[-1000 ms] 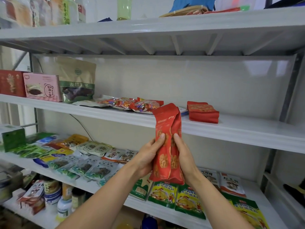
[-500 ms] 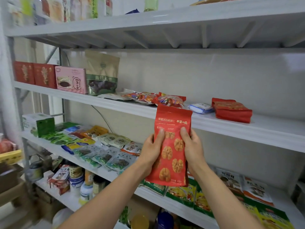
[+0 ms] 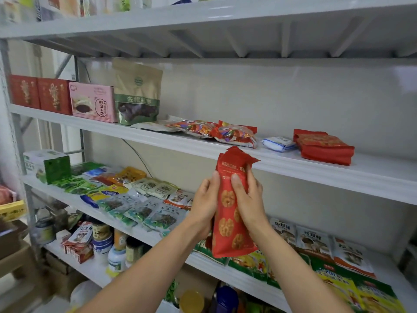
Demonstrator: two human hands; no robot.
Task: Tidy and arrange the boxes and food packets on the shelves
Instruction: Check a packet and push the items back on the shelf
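While the left hand [image 3: 204, 208] and right hand [image 3: 249, 199] grip a red walnut packet [image 3: 230, 224] upright, white shelves [image 3: 316, 168] against a pale wall [image 3: 248, 91] carry boxes [image 3: 92, 101] and packets [image 3: 234, 134].

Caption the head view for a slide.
The left hand and right hand grip a red walnut packet before the middle shelf, where another red packet lies flat.

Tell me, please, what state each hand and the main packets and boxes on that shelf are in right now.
left hand: grips the red walnut packet at its left edge.
right hand: grips the packet's right side.
red walnut packet: held upright before the middle shelf, top crumpled.
flat red packet: lying on the shelf.
brown pouch: standing upright.
pink box: standing beside the pouch.
candy bags: lying flat.
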